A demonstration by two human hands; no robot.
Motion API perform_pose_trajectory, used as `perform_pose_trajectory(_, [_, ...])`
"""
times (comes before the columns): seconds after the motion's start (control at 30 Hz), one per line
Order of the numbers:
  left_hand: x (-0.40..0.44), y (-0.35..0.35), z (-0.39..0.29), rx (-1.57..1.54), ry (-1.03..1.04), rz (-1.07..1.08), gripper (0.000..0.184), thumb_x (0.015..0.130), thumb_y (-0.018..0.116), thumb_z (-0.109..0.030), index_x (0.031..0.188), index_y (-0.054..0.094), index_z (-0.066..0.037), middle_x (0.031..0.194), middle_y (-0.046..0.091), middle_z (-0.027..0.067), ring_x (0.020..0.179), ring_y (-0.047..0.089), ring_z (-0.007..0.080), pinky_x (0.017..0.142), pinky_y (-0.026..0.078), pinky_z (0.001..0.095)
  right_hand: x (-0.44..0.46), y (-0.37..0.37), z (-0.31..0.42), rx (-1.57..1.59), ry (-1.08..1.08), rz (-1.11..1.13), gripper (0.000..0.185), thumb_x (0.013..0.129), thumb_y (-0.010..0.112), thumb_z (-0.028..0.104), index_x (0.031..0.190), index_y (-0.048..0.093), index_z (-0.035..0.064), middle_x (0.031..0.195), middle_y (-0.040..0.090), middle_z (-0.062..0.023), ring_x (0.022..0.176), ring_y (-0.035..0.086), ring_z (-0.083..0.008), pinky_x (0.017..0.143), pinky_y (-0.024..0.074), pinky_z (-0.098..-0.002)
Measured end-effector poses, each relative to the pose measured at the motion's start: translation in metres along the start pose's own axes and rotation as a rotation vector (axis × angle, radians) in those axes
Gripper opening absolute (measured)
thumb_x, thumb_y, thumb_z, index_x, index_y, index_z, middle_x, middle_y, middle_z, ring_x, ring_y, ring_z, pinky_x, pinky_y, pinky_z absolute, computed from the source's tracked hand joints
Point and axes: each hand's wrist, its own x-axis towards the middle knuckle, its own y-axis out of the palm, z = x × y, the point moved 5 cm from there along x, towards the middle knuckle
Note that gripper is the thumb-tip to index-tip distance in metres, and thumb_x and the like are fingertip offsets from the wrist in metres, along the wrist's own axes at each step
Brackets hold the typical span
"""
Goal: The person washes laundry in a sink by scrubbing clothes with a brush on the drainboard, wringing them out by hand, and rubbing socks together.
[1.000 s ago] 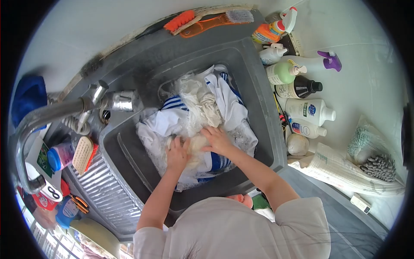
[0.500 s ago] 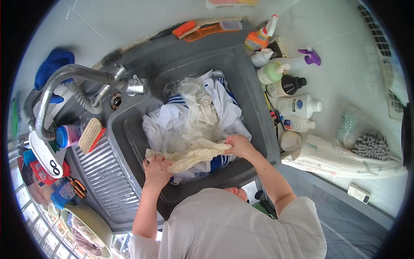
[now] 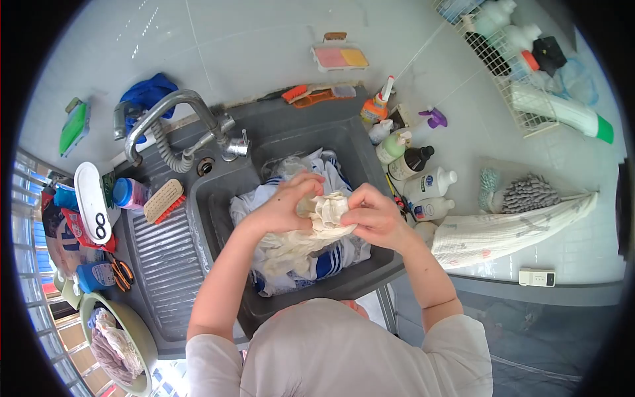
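Observation:
Both hands are raised above the grey sink basin [image 3: 210,210], holding a wet cream-coloured cloth garment [image 3: 329,210]. My left hand [image 3: 286,206] closes round its left side, thumb and fingers curled into the bunched fabric. My right hand [image 3: 376,218] pinches a folded edge at the right. The lower part of the garment hangs toward the basin. Beneath it lie wet white clothes with blue stripes [image 3: 325,263], partly hidden by my hands and the cream cloth. What kind of garment the cream cloth is cannot be made out.
A faucet [image 3: 210,126] stands at the back left. On the ribbed drainboard [image 3: 165,264] lies a scrub brush [image 3: 164,200]. Several bottles, including a white one [image 3: 430,185], line the right side. A green tub [image 3: 142,331] with clothes stands at the lower left.
Both hands have lifted the cream garment and come closer together, so it is bunched rather than stretched between them. The camera view has shifted, showing more wall and a wire rack.

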Motion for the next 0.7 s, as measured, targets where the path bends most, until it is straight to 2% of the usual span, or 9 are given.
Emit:
perform_pose_trajectory(0.07, [-0.005,-0.015,-0.022,0.408,-0.106,0.029,0.058,0.069,0.085,-0.018,0.115,0.050,-0.011,0.150,0.043,0.0117,0.150,0.025,0.0353,0.118,0.027,0.0423,0.009,-0.017,0.015,-0.027,-0.032,0.005,0.031,0.066,0.077,-0.005,0.093,0.072,0.0094,0.094,0.053,-0.0048,0.084,0.060,-0.0202,0.071,0.0533,-0.0315])
perform_pose_trajectory(0.13, [-0.008,-0.027,-0.033,0.419,-0.139,0.043,0.056,0.072,0.085,-0.024,0.113,0.049,-0.010,0.148,0.044,0.0126,0.143,0.036,0.0318,0.115,0.031,0.0405,0.013,-0.032,0.027,0.020,-0.120,-0.085,0.030,0.065,0.078,-0.005,0.092,0.073,0.0080,0.094,0.052,-0.0042,0.087,0.059,-0.0193,0.073,0.0528,-0.0296])
perform_pose_trajectory(0.2, [-0.015,-0.031,-0.033,0.035,-0.281,0.061,0.053,0.082,0.080,-0.038,0.117,0.051,-0.011,0.135,0.054,0.0148,0.128,0.051,0.0281,0.108,0.038,0.0391,0.013,-0.041,0.030,0.030,-0.118,-0.109,0.030,0.065,0.078,-0.006,0.091,0.073,0.0071,0.096,0.051,-0.0048,0.090,0.057,-0.0191,0.075,0.0520,-0.0306])
perform_pose_trajectory(0.27, [-0.018,-0.021,-0.012,-0.229,-0.327,-0.030,0.051,0.087,0.075,-0.039,0.121,0.050,-0.010,0.129,0.057,0.0129,0.122,0.053,0.0246,0.104,0.040,0.0372,0.014,-0.049,0.024,0.117,-0.100,-0.207,0.026,0.065,0.078,-0.006,0.087,0.073,0.0068,0.100,0.050,-0.0063,0.095,0.056,-0.0194,0.082,0.0510,-0.0326])
perform_pose_trajectory(0.33, [-0.018,-0.015,-0.010,-0.491,-0.363,-0.119,0.049,0.092,0.071,-0.040,0.124,0.050,-0.009,0.123,0.060,0.0111,0.116,0.056,0.0210,0.101,0.043,0.0354,0.010,-0.043,0.013,0.130,-0.164,-0.164,0.033,0.069,0.075,-0.008,0.098,0.069,0.0070,0.111,0.049,-0.0074,0.102,0.055,-0.0198,0.089,0.0489,-0.0342])
perform_pose_trajectory(0.47, [-0.018,0.005,-0.016,-0.618,-0.465,-0.297,0.044,0.097,0.065,-0.029,0.130,0.048,-0.006,0.118,0.062,0.0082,0.112,0.056,0.0160,0.095,0.045,0.0329,-0.021,-0.007,-0.034,0.596,0.378,0.010,0.050,0.081,0.062,-0.004,0.128,0.050,0.0094,0.143,0.041,-0.0113,0.123,0.048,-0.0189,0.097,0.0453,-0.0376])
perform_pose_trajectory(0.53, [-0.013,0.011,-0.022,-0.602,-0.439,-0.291,0.042,0.097,0.064,-0.026,0.131,0.049,-0.006,0.117,0.062,0.0083,0.111,0.057,0.0155,0.093,0.046,0.0322,-0.043,0.027,-0.063,0.787,0.507,-0.100,0.053,0.090,0.063,0.011,0.140,0.046,0.0096,0.145,0.042,-0.0095,0.118,0.051,-0.0187,0.096,0.0443,-0.0353])
perform_pose_trajectory(0.63, [-0.012,0.008,-0.046,-0.535,-0.408,-0.211,0.036,0.097,0.063,-0.018,0.129,0.049,-0.007,0.114,0.061,0.0075,0.108,0.058,0.0150,0.091,0.047,0.0309,-0.046,0.061,-0.069,0.602,0.586,-0.232,0.053,0.095,0.065,0.027,0.142,0.049,0.0081,0.133,0.051,-0.0089,0.108,0.053,-0.0185,0.093,0.0439,-0.0319])
perform_pose_trajectory(0.7, [-0.013,-0.007,-0.062,-0.287,-0.233,-0.323,0.031,0.096,0.061,-0.012,0.124,0.050,-0.011,0.107,0.059,0.0049,0.102,0.058,0.0136,0.087,0.048,0.0285,-0.049,0.065,-0.076,0.515,0.657,-0.095,0.050,0.095,0.066,0.031,0.137,0.055,0.0070,0.126,0.055,-0.0078,0.105,0.054,-0.0188,0.092,0.0439,-0.0308])
